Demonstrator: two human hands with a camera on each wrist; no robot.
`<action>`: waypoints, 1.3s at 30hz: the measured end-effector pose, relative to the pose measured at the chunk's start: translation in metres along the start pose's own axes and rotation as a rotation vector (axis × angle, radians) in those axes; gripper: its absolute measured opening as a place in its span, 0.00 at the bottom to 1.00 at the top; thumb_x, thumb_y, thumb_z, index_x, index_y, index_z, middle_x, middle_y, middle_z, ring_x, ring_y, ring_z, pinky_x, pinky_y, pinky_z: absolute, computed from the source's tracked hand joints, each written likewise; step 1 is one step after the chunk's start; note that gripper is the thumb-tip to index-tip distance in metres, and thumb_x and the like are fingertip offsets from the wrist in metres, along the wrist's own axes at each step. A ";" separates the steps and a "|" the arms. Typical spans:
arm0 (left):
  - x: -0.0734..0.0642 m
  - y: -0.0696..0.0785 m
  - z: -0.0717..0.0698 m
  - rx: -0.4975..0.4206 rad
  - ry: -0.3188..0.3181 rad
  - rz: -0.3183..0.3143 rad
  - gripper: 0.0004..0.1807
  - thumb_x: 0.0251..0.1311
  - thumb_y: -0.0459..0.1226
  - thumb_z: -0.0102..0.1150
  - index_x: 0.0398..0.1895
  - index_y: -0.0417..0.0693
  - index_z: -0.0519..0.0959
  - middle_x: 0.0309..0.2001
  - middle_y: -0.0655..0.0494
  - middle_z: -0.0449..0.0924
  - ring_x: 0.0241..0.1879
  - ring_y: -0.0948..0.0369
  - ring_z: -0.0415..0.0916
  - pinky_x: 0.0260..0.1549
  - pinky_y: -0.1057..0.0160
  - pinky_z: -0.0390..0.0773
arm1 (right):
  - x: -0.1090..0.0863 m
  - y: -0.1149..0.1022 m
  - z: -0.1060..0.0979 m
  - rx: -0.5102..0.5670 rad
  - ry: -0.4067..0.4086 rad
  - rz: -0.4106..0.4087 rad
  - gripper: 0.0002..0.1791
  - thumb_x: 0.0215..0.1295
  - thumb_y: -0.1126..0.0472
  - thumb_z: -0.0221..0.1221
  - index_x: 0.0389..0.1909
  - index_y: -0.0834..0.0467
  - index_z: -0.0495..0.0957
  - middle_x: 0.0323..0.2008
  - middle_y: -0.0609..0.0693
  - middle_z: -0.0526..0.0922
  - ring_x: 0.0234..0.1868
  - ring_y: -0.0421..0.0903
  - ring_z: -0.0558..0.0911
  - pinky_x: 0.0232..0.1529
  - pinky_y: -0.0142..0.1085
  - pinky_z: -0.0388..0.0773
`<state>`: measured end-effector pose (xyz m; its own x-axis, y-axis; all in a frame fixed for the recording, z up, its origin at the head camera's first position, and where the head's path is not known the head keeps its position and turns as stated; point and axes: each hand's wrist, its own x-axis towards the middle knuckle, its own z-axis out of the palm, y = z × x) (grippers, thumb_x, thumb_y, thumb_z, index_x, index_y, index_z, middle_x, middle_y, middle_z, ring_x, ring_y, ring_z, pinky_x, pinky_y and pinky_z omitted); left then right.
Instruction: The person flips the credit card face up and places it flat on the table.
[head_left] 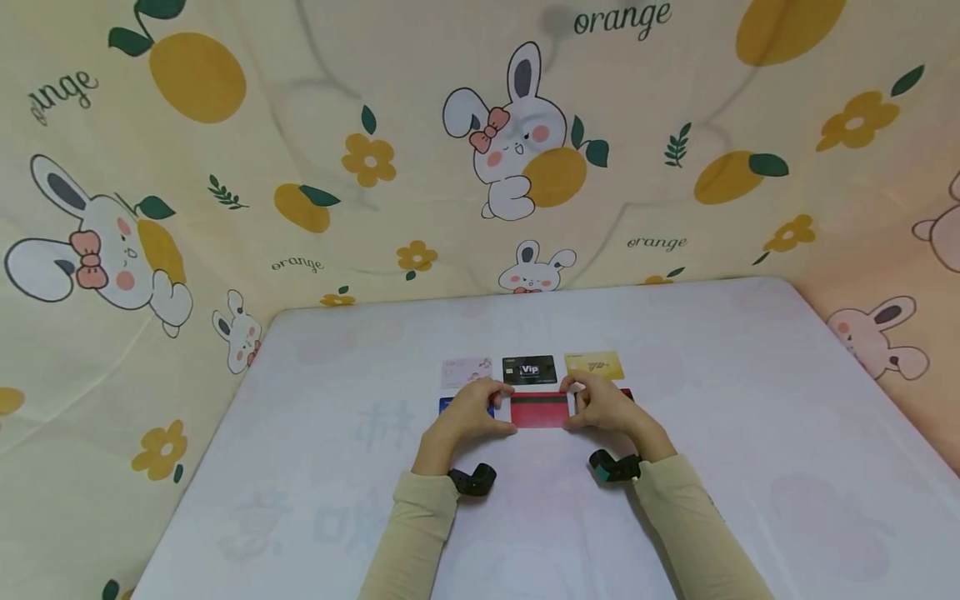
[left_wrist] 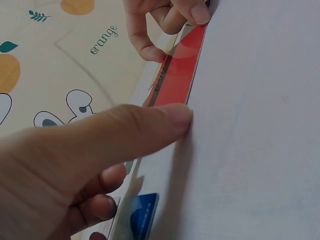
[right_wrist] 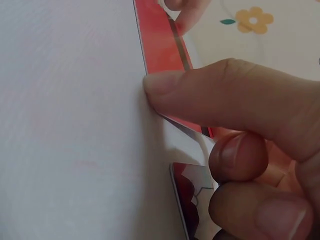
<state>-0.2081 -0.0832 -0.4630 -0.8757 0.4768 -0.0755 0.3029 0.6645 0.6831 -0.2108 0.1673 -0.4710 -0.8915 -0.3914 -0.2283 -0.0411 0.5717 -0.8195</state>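
A red card with a dark stripe lies in the middle of the white table, held at both short ends. My left hand pinches its left edge, thumb at the near corner. My right hand pinches the right edge with its thumb on the near corner. The left wrist view shows the red card running from my thumb to the right hand. In the right wrist view the red card is slightly raised under the thumb.
A pink card, a black VIP card and a gold card lie in a row behind. A blue card sits under my left hand and a dark red card under my right. Rabbit-and-orange printed cloth walls the table.
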 end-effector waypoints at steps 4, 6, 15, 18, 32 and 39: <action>0.001 -0.001 0.001 -0.020 0.001 -0.016 0.29 0.43 0.37 0.76 0.52 0.42 0.78 0.35 0.50 0.73 0.38 0.61 0.66 0.43 0.64 0.67 | 0.000 0.000 0.000 0.003 -0.002 0.009 0.27 0.47 0.70 0.70 0.47 0.64 0.70 0.14 0.44 0.66 0.18 0.39 0.66 0.22 0.28 0.61; 0.001 -0.002 0.001 -0.019 0.002 -0.025 0.29 0.43 0.37 0.76 0.52 0.43 0.78 0.36 0.50 0.73 0.38 0.62 0.66 0.43 0.65 0.67 | -0.001 -0.001 0.000 0.006 -0.006 0.011 0.26 0.47 0.69 0.70 0.47 0.64 0.70 0.14 0.43 0.66 0.18 0.38 0.66 0.22 0.28 0.61; 0.002 -0.006 0.001 0.018 0.004 -0.005 0.27 0.45 0.42 0.74 0.50 0.46 0.78 0.33 0.56 0.71 0.37 0.64 0.66 0.41 0.67 0.67 | -0.002 -0.001 -0.001 0.015 -0.016 -0.007 0.27 0.47 0.66 0.71 0.49 0.64 0.72 0.14 0.43 0.68 0.18 0.37 0.67 0.23 0.29 0.63; 0.003 -0.008 0.000 0.012 0.006 0.022 0.27 0.44 0.43 0.74 0.49 0.45 0.78 0.33 0.56 0.71 0.36 0.64 0.66 0.40 0.68 0.67 | -0.001 -0.001 -0.001 0.007 -0.022 0.014 0.31 0.47 0.66 0.72 0.53 0.66 0.72 0.14 0.44 0.68 0.18 0.38 0.67 0.23 0.28 0.62; 0.002 -0.010 -0.003 -0.013 0.014 0.029 0.28 0.46 0.44 0.74 0.51 0.43 0.78 0.36 0.54 0.74 0.38 0.63 0.65 0.41 0.68 0.66 | -0.002 -0.003 -0.003 -0.023 -0.024 0.023 0.33 0.48 0.64 0.72 0.56 0.63 0.72 0.15 0.44 0.69 0.19 0.40 0.68 0.23 0.29 0.62; 0.001 -0.009 -0.006 -0.050 0.006 0.028 0.29 0.44 0.42 0.76 0.51 0.43 0.79 0.36 0.52 0.74 0.36 0.63 0.64 0.37 0.71 0.65 | -0.004 -0.001 -0.006 0.005 -0.029 -0.071 0.31 0.49 0.64 0.71 0.55 0.66 0.71 0.17 0.45 0.71 0.19 0.37 0.69 0.25 0.28 0.66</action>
<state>-0.2138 -0.0920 -0.4649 -0.8695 0.4913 -0.0510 0.3086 0.6210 0.7205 -0.2100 0.1727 -0.4657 -0.8730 -0.4516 -0.1843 -0.1016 0.5380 -0.8368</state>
